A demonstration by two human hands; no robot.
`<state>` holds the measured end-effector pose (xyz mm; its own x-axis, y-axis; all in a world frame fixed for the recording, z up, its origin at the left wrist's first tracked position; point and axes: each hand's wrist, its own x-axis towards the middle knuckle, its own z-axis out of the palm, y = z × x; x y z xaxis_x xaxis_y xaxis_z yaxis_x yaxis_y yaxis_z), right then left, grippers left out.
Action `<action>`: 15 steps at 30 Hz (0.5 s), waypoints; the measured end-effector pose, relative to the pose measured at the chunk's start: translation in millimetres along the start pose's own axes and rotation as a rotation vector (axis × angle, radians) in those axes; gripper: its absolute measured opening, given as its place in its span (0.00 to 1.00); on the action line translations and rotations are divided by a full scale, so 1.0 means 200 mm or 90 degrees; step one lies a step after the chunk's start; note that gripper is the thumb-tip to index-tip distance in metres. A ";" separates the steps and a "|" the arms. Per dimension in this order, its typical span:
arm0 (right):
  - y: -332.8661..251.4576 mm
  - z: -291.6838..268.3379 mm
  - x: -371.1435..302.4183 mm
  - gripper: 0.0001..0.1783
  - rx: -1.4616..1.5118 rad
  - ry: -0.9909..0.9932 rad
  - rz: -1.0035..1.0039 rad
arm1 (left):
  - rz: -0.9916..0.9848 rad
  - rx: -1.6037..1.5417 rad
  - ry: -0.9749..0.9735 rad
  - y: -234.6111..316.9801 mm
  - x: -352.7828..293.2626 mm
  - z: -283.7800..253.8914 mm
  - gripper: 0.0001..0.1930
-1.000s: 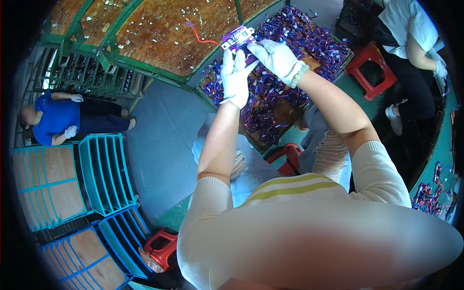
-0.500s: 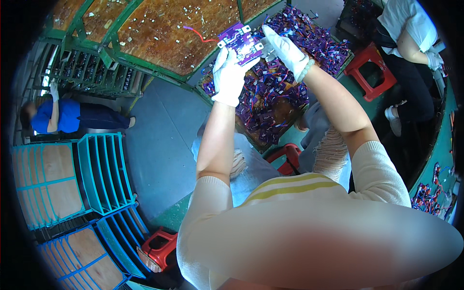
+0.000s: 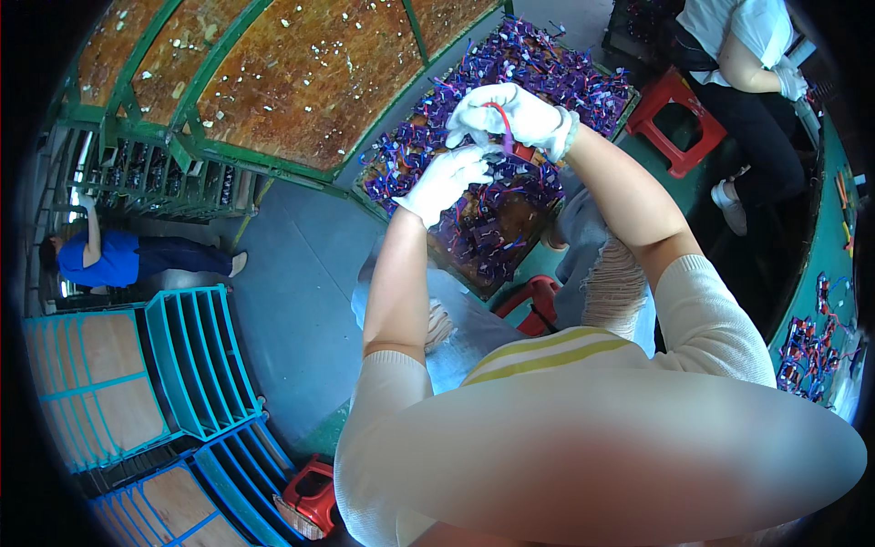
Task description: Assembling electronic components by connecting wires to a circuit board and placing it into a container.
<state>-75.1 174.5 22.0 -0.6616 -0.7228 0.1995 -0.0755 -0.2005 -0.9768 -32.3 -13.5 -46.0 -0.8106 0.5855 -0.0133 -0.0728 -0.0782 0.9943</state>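
Observation:
Both white-gloved hands meet above a pile of purple circuit boards [image 3: 497, 232] with red and blue wires. My left hand [image 3: 445, 185] is closed, its fingertips at the edge of a board that is mostly hidden between the hands. My right hand [image 3: 518, 118] curls over from above, fingers bent inward; what they grip is out of sight. A red wire [image 3: 500, 114] with a purple end loops out over the right hand's fingers. A small red piece shows just below that hand.
A green-framed brown board surface [image 3: 305, 82] lies beyond at left. Blue slatted racks [image 3: 200, 365] stand at left, near a person in blue [image 3: 100, 258]. To the right are a red stool [image 3: 676, 123], another person in a white top [image 3: 738, 41], and a green bench [image 3: 807, 292] with wired parts.
The circuit board, held up flat and visible before, is now mostly covered by my hands. My right hand has moved left and curled over it; my left hand has come lower.

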 end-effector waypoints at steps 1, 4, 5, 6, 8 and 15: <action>0.00 0.00 0.00 0.15 0.001 0.002 0.000 | -0.008 -0.062 0.021 0.01 0.00 0.03 0.15; 0.03 -0.01 0.00 0.16 0.042 0.023 -0.045 | 0.002 0.052 0.023 0.11 0.01 0.06 0.15; 0.03 -0.01 0.01 0.16 0.047 0.025 -0.047 | -0.003 0.053 0.022 0.13 0.00 0.06 0.15; 0.04 0.00 0.01 0.17 0.045 0.020 -0.073 | 0.007 0.112 0.021 0.14 -0.01 0.06 0.15; 0.06 0.00 0.01 0.18 0.022 0.019 -0.109 | 0.076 0.237 0.029 0.14 -0.01 0.06 0.16; -0.04 -0.16 -0.09 0.19 -0.065 0.120 -0.022 | 0.234 0.178 0.123 0.05 0.11 0.01 0.16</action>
<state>-86.3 211.3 22.9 -0.7840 -0.5787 0.2247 -0.1697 -0.1485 -0.9742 -50.0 0.9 -35.2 -0.8481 0.3974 0.3505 0.3752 -0.0167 0.9268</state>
